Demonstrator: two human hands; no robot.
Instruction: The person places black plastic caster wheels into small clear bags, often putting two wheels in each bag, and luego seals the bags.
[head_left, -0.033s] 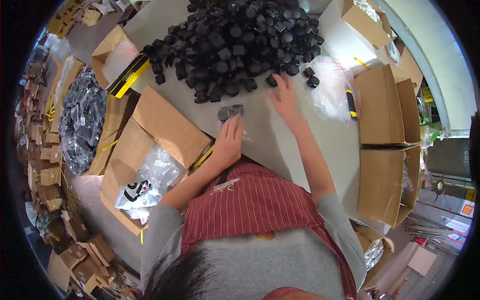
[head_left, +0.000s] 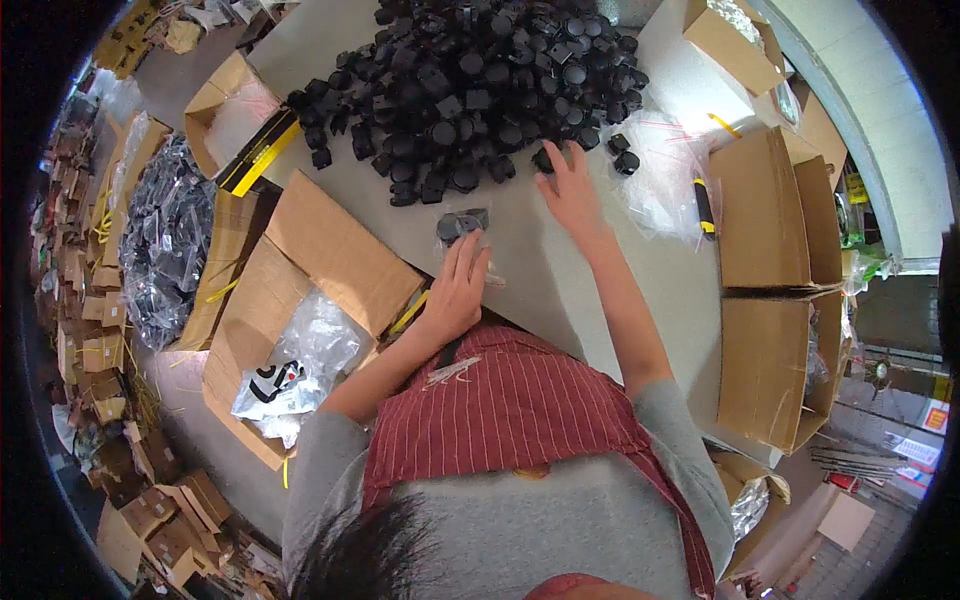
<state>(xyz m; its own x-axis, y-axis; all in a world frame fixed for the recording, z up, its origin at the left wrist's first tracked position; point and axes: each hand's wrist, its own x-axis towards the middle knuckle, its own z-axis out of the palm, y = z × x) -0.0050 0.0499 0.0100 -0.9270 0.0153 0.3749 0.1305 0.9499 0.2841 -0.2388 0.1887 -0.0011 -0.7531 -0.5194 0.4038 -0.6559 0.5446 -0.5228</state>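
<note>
A small clear plastic bag (head_left: pixel 462 224) with black parts in it lies on the table in front of me. The outstretched fingers of my left hand (head_left: pixel 457 293) rest at its near edge. My right hand (head_left: pixel 577 205) is at the near right edge of a heap of small black plastic parts (head_left: pixel 470 95). Its fingers are spread, with the thumb and forefinger on either side of one round black part (head_left: pixel 543 160); whether they touch it I cannot tell. Two loose black parts (head_left: pixel 624 158) lie just right of that hand.
Clear plastic bags (head_left: pixel 655 170) and a yellow-and-black cutter (head_left: pixel 704 208) lie on the right, beside tall cardboard boxes (head_left: pixel 760 215). An open carton (head_left: pixel 335 235) with plastic bags stands at my left. Beyond it, another box holds many bagged black parts (head_left: pixel 168 245).
My right hand has shifted very slightly toward the heap. The fingers of my left hand have straightened a little at the bag; the rest looks the same.
</note>
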